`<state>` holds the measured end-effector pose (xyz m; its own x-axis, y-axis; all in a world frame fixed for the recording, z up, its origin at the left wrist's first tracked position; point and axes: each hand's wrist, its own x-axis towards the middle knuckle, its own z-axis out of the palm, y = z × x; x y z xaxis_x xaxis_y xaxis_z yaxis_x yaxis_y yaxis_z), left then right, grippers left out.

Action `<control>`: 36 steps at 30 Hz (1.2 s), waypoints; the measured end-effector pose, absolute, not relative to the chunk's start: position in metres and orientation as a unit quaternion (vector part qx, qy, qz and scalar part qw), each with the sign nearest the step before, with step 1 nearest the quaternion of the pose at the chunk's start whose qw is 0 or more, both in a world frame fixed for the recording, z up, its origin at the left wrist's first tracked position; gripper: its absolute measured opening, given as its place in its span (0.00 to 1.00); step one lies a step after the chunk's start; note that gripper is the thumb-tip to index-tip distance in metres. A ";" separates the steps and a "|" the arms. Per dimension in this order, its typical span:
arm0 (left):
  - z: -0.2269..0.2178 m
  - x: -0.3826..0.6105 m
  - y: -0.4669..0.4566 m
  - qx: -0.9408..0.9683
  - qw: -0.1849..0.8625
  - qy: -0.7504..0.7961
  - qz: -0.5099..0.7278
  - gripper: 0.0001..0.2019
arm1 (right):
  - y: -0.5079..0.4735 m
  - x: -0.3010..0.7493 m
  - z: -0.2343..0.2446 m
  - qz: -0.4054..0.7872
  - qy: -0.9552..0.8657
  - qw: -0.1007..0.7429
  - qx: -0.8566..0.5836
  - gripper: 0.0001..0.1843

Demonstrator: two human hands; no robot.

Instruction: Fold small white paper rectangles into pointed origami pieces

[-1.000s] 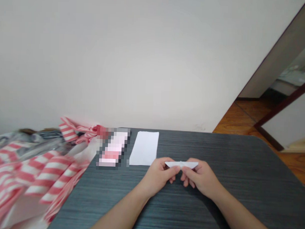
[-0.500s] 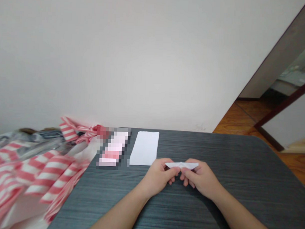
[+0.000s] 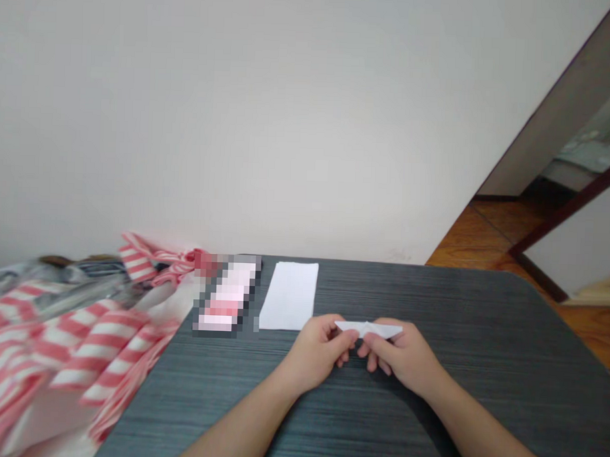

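A small folded piece of white paper [image 3: 366, 327], long and narrow with pointed ends and a little peak in its middle, is held just above the dark table. My left hand [image 3: 321, 349] pinches its left half, thumb on the near side. On its right half, my right hand [image 3: 400, 355] has a like pinch, and the two thumb tips lie close together. The fingers behind the paper are partly hidden. Beyond my left hand, a stack of white paper sheets [image 3: 289, 296] lies flat on the table.
The dark wood-grained table [image 3: 461, 340] stands against a pale wall [image 3: 289, 121]. Left of the sheets lies a blurred-out slab-shaped object [image 3: 227, 296]. Red-and-white striped cloth [image 3: 85, 344] heaps up beside the table's left edge. Wooden floor [image 3: 469, 237] shows at the right.
The folded paper has shifted slightly to the right and tilted a little, its right end now lower. Both hands keep their pinch and have barely moved.
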<state>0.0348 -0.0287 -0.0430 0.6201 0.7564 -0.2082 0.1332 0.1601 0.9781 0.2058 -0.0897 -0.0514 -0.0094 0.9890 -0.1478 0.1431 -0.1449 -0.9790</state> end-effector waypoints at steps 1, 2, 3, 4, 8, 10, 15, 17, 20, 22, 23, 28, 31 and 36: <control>-0.042 0.035 -0.029 0.604 0.667 0.368 0.234 0.12 | -0.090 0.206 -0.052 0.501 -0.501 0.424 -0.564 0.12; -0.041 0.035 -0.029 0.603 0.667 0.368 0.235 0.12 | -0.090 0.205 -0.052 0.500 -0.500 0.428 -0.563 0.12; -0.040 0.035 -0.029 0.603 0.667 0.368 0.235 0.12 | -0.090 0.205 -0.052 0.500 -0.498 0.432 -0.562 0.12; -0.040 0.035 -0.029 0.604 0.668 0.367 0.235 0.12 | -0.090 0.204 -0.052 0.501 -0.495 0.436 -0.560 0.11; -0.043 0.035 -0.029 0.603 0.672 0.358 0.239 0.12 | -0.088 0.203 -0.052 0.512 -0.482 0.450 -0.550 0.13; -0.046 0.034 -0.028 0.600 0.674 0.355 0.246 0.12 | -0.087 0.203 -0.053 0.517 -0.483 0.450 -0.545 0.14; -0.050 0.033 -0.028 0.592 0.673 0.361 0.257 0.13 | -0.087 0.204 -0.052 0.533 -0.480 0.435 -0.545 0.13; -0.049 0.034 -0.028 0.593 0.673 0.361 0.255 0.12 | -0.088 0.203 -0.052 0.531 -0.477 0.439 -0.546 0.12; -0.048 0.034 -0.029 0.595 0.673 0.360 0.253 0.12 | -0.088 0.202 -0.052 0.526 -0.480 0.442 -0.546 0.11; -0.047 0.035 -0.029 0.593 0.673 0.361 0.253 0.12 | -0.088 0.202 -0.052 0.526 -0.481 0.441 -0.545 0.12; -0.047 0.035 -0.029 0.593 0.673 0.362 0.254 0.12 | -0.088 0.203 -0.053 0.527 -0.481 0.440 -0.545 0.12; -0.049 0.034 -0.027 0.599 0.664 0.366 0.256 0.13 | -0.087 0.206 -0.052 0.526 -0.473 0.445 -0.550 0.15; -0.051 0.034 -0.027 0.603 0.660 0.366 0.259 0.13 | -0.088 0.208 -0.049 0.527 -0.461 0.459 -0.546 0.16; -0.050 0.035 -0.028 0.596 0.661 0.371 0.265 0.13 | -0.088 0.207 -0.047 0.529 -0.457 0.465 -0.544 0.18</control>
